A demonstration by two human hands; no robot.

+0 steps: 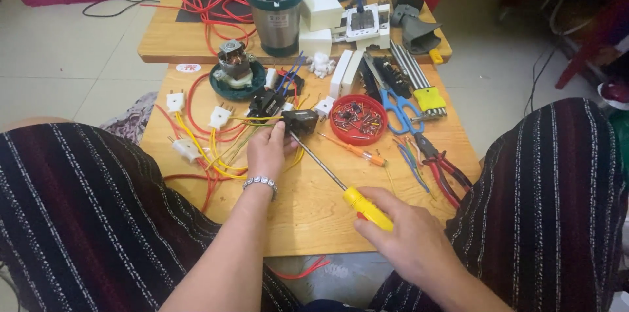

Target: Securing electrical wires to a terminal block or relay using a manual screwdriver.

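Black part (301,120) was pinned on the desk (314,214) by left hand (267,150), grip closed round it. Screwdriver (337,181) was held by right hand (409,236) at the yellow handle; shaft ran up-left, tip meeting the part, left hand nearer

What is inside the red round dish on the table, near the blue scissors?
The red round dish holds many small dark metal pieces, probably screws and similar parts. They cover most of its bottom, and they are too small to identify one by one.
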